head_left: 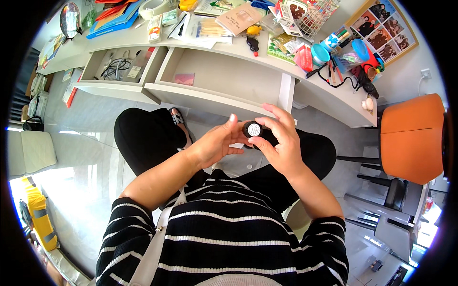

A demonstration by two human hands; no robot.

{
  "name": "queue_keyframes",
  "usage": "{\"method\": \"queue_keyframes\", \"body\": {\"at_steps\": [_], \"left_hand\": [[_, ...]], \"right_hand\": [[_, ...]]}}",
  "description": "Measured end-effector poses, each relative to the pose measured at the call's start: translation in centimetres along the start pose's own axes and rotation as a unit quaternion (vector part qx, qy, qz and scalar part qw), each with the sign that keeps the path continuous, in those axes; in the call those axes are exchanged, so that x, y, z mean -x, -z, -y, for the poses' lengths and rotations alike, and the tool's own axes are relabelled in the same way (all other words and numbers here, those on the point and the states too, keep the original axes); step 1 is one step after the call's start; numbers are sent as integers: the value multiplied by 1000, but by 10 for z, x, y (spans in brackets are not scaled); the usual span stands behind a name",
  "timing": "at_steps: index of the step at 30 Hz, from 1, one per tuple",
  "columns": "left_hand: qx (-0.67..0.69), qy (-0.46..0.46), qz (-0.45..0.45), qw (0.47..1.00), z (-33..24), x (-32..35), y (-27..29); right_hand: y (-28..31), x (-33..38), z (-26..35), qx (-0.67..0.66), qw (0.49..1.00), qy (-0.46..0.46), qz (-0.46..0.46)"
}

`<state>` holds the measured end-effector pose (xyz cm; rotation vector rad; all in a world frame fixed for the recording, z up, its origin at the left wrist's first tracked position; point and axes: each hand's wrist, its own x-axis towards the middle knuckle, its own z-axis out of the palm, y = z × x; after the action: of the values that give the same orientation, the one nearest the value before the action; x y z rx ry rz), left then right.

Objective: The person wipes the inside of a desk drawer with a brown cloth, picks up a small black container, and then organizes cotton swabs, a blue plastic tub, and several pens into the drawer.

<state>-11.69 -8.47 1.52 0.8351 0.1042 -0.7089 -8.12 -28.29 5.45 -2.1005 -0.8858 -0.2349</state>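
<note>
Over my lap, my right hand (pixel 279 140) pinches a small round black container (pixel 247 127) between thumb and fingers. A white round label with tiny print covers the container's end facing up. Close on its left is my left hand (pixel 217 143), thumb raised and fingers spread. Some left fingertips reach the container's side; whether they touch it is hard to tell. Just beyond the hands, a wide desk drawer (pixel 224 97) is pulled out, with a pink flat packet (pixel 184 79) lying inside. A second drawer (pixel 112 86) to its left, also pulled out, holds grey cables (pixel 117 66).
The white desk (pixel 362 112) is crowded with blue folders (pixel 114 26), a wire basket (pixel 317 16), pen holders and small packages. An orange chair (pixel 411 138) stands at the right. Far left are a yellow suitcase (pixel 40 214) and a pale seat (pixel 36 151).
</note>
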Motion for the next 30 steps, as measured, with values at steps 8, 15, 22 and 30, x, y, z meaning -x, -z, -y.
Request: {"method": "queue_keyframes", "body": {"at_steps": [8,15,22,30], "left_hand": [[61,5,-108,992,-2,0,-2],[22,39,-175,984,-3,-4,-3],[-75,-33,-149,985,9,-16,-20],[-158,-84,-51,983,1,-38,-43]], "right_hand": [[-3,7,8,-73,996,-48,8],[-9,20,-8,-176,973,-151,-6],[-4,22,1,-9,997,-73,-25],[93,16,-28,155,969,-40,-189]]}}
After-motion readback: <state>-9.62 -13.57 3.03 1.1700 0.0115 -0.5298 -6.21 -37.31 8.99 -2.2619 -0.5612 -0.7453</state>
